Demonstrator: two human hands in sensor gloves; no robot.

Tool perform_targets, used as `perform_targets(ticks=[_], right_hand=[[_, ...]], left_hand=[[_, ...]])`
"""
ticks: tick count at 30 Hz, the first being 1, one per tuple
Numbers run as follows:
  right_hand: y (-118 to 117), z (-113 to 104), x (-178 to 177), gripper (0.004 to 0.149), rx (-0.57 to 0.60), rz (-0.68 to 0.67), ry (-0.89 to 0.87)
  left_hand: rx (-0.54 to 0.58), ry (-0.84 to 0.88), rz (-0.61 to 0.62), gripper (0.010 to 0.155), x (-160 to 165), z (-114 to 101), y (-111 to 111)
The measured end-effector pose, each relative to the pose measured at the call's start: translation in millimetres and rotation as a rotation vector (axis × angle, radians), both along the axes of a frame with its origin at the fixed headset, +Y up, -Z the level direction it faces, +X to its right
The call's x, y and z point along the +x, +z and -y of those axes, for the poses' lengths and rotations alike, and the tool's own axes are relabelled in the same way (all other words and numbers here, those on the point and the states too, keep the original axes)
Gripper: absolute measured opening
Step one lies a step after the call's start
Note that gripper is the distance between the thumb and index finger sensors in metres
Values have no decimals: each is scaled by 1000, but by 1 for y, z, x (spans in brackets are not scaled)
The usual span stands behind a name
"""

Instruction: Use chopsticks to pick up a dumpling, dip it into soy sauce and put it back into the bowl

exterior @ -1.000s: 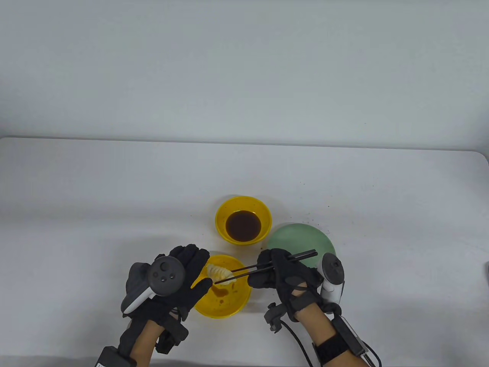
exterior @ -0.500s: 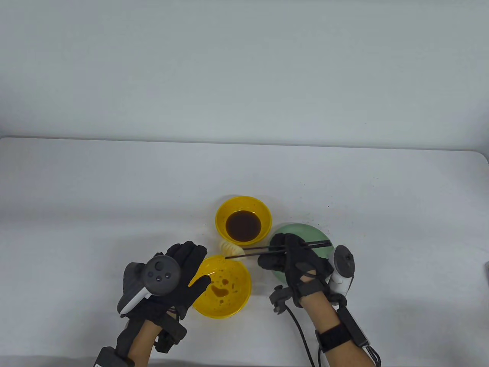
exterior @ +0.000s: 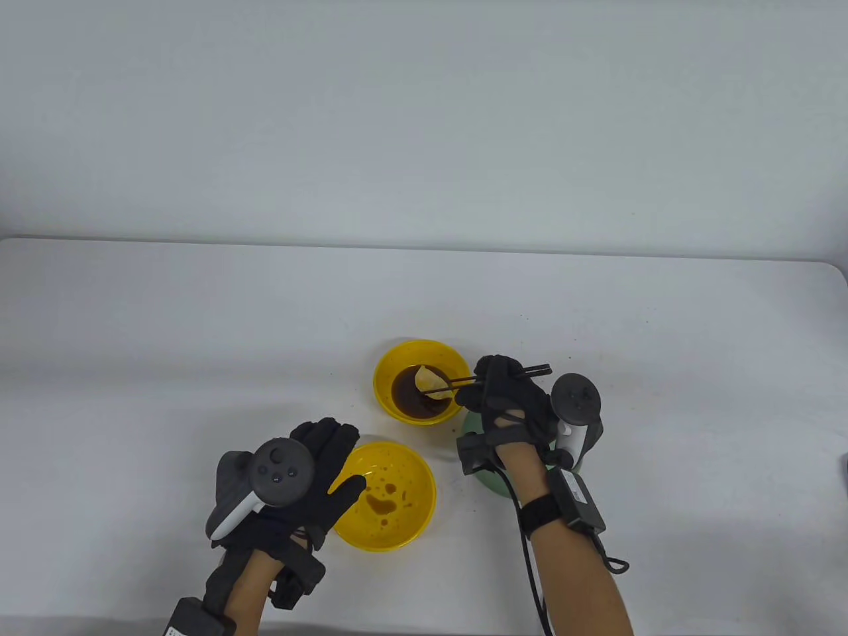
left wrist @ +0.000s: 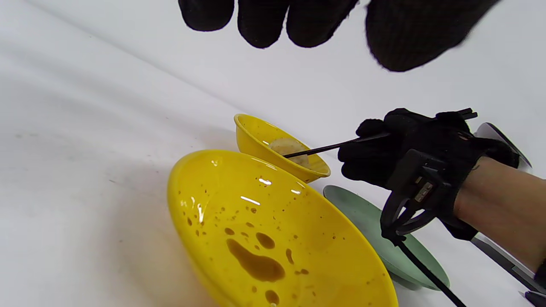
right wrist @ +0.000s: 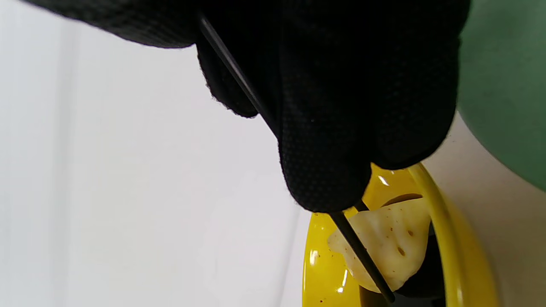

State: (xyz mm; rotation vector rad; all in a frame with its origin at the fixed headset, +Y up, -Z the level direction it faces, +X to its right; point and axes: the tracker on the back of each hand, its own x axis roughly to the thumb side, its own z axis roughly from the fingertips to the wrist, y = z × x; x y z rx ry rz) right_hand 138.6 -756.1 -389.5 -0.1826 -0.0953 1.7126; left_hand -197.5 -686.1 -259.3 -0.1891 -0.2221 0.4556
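Observation:
My right hand [exterior: 507, 397] grips black chopsticks [exterior: 487, 377] whose tips pinch a pale dumpling [exterior: 430, 381]. The dumpling sits in the dark soy sauce of the far yellow bowl [exterior: 397, 361]; the right wrist view shows the dumpling [right wrist: 390, 241] half in the sauce with one chopstick [right wrist: 362, 256] across it. The near yellow bowl [exterior: 414, 523] holds only brown sauce stains. My left hand [exterior: 324, 470] lies with straight fingers against the near bowl's left rim. In the left wrist view the near bowl [left wrist: 332, 238] fills the front, with the sauce bowl [left wrist: 251, 136] behind it.
A green plate [exterior: 487, 474] lies right of the near bowl, mostly under my right wrist. Small brown spatters dot the white table around the bowls. The table's far edge meets a plain wall.
My right hand carried the dumpling from above the near bowl away from me and lowered it into the soy sauce bowl. My left hand stayed at the near bowl.

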Motion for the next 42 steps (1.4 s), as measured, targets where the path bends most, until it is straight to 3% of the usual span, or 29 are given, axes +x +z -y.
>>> perform_targets(ticks=[13,19,23,25,30,34,39,42], right_hand=[[3,0,-1,42,26,-6,-57],[16,7,9,42,-42,36,-450],[31,18,14,42,-112,49,-610],[46,14,15,42,-138,-16,-636],[78,-14,8,42,-52,-267,-350],[104,-15,-21,42,-27,-373,-208],[106,-16,-44,42,86,-441,44],[105,-12,-46,42,89,-464,75]], left_hand=[[-5,-13,-4,76,0,1,0],[-4,1,-14,77,-2,0,0],[8,9,-13,77,-3,-2,1],[4,16,-24,77,-5,-2,2],[10,22,-33,76,-6,-3,2],[3,9,-28,76,-5,-1,3],[-16,15,-40,77,-8,1,1],[-23,16,-44,77,-8,2,0]])
